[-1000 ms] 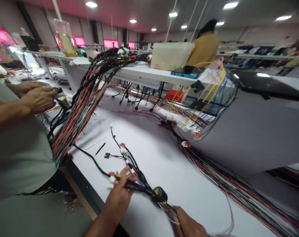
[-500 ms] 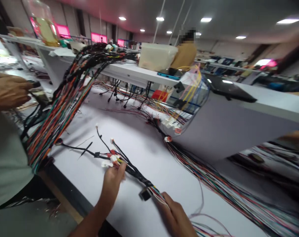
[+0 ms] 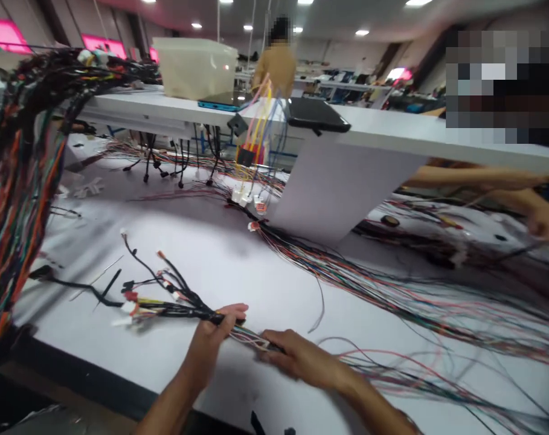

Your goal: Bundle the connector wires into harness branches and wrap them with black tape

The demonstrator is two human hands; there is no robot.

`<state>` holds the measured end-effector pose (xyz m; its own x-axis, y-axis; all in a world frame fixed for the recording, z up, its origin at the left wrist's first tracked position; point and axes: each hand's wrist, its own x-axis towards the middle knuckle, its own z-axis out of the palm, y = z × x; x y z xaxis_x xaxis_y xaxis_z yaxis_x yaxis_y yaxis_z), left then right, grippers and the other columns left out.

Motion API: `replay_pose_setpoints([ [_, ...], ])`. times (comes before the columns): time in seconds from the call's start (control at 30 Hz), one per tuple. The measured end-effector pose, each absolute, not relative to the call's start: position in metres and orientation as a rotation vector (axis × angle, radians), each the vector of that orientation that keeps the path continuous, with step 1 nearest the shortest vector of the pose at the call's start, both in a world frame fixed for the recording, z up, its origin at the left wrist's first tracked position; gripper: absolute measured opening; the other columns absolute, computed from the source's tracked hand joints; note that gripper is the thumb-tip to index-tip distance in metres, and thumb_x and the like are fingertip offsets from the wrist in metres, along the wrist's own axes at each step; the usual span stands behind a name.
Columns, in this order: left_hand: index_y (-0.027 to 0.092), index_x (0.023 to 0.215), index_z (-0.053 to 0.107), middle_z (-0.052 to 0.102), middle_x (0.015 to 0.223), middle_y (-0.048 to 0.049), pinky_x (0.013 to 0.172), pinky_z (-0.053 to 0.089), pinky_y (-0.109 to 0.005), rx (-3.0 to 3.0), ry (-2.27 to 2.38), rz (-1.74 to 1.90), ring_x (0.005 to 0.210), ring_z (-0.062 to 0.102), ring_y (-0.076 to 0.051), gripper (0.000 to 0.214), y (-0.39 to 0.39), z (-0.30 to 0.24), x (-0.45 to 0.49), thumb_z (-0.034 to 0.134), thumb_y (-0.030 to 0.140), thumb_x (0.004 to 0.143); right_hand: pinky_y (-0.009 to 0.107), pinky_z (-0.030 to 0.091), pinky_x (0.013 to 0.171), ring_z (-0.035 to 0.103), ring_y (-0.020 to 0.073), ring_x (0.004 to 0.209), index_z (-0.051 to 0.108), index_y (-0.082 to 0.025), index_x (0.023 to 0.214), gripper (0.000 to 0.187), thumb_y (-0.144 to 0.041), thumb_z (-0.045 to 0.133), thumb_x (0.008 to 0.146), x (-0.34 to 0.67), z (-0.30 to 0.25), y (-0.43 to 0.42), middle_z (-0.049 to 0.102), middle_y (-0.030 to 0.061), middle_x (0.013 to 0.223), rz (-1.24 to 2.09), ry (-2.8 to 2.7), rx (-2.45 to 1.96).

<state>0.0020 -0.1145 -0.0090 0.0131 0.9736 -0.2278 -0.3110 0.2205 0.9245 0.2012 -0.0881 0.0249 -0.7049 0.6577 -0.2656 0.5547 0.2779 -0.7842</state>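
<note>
A wire harness (image 3: 190, 309) wrapped in black lies across the white table. Its branches fan out to the left and end in small white, red and black connectors (image 3: 130, 307). My left hand (image 3: 213, 335) is closed round the wrapped trunk where the branches meet. To its right, the bare thin wires (image 3: 251, 336) run out of the wrap, and my right hand (image 3: 296, 356) is closed on them. Something small and dark shows at the right fingertips; I cannot tell what it is. Beyond the right hand, loose wires (image 3: 405, 383) spread over the table.
A thick wire bundle (image 3: 18, 199) hangs at the left. Another long bundle (image 3: 346, 287) lies behind my hands. The raised shelf (image 3: 378, 130) holds a plastic bin (image 3: 195, 69) and a black tablet-like device (image 3: 317, 115). At the right are a co-worker's arms (image 3: 482, 178); another person stands behind.
My view has swung right. My left hand has moved from the connectors along the harness to the trunk, nearer my right hand. The co-worker at the left has left the view.
</note>
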Motion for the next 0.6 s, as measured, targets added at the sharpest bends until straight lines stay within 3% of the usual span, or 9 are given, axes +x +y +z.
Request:
replay_pose_setpoints([
  [0.17, 0.013, 0.084, 0.072, 0.070, 0.075, -0.0073, 0.074, 0.044, -0.033, 0.801, 1.259, 1.002, 0.076, 0.061, -0.022, 0.040, -0.107, -0.001, -0.020, 0.066, 0.051, 0.073, 0.019, 0.036, 0.054, 0.049, 0.0099, 0.058, 0.057, -0.020, 0.077, 0.026, -0.034, 0.043, 0.094, 0.245, 0.017, -0.087, 0.055, -0.0038, 0.063, 1.219, -2.518, -1.232],
  [0.3, 0.013, 0.099, 0.071, 0.072, 0.087, -0.0098, 0.086, 0.041, -0.038, 0.821, 1.132, 0.882, 0.090, 0.061, -0.026, 0.040, -0.105, 0.005, -0.034, 0.065, 0.046, 0.077, 0.021, 0.034, 0.054, 0.053, 0.0115, 0.058, 0.056, -0.021, 0.081, 0.025, -0.034, 0.040, 0.096, 0.265, 0.008, -0.095, 0.058, -0.0026, 0.065, 0.972, -2.566, -1.322],
  [0.4, 0.015, 0.095, 0.074, 0.072, 0.096, -0.0110, 0.096, 0.036, -0.040, 0.807, 1.036, 0.839, 0.101, 0.058, -0.027, 0.033, -0.104, 0.005, -0.041, 0.063, 0.041, 0.080, 0.023, 0.034, 0.055, 0.055, 0.0135, 0.062, 0.055, -0.022, 0.082, 0.025, -0.035, 0.039, 0.096, 0.271, 0.002, -0.100, 0.060, -0.0015, 0.068, 0.891, -2.564, -1.367],
  [0.53, 0.015, 0.094, 0.074, 0.073, 0.089, -0.0099, 0.096, 0.036, -0.037, 0.715, 1.050, 0.896, 0.096, 0.060, -0.025, 0.031, -0.102, 0.002, -0.040, 0.067, 0.040, 0.077, 0.022, 0.037, 0.058, 0.056, 0.0134, 0.065, 0.056, -0.021, 0.082, 0.021, -0.035, 0.045, 0.094, 0.265, 0.008, -0.099, 0.061, -0.0017, 0.071, 1.029, -2.451, -1.376],
  [0.6, 0.015, 0.082, 0.076, 0.073, 0.082, -0.0093, 0.091, 0.039, -0.035, 0.665, 1.094, 0.966, 0.091, 0.061, -0.024, 0.027, -0.101, 0.001, -0.036, 0.071, 0.039, 0.073, 0.022, 0.041, 0.061, 0.056, 0.0131, 0.070, 0.057, -0.021, 0.091, 0.018, -0.034, 0.045, 0.094, 0.253, 0.014, -0.096, 0.062, -0.0013, 0.077, 1.131, -2.315, -1.358],
])
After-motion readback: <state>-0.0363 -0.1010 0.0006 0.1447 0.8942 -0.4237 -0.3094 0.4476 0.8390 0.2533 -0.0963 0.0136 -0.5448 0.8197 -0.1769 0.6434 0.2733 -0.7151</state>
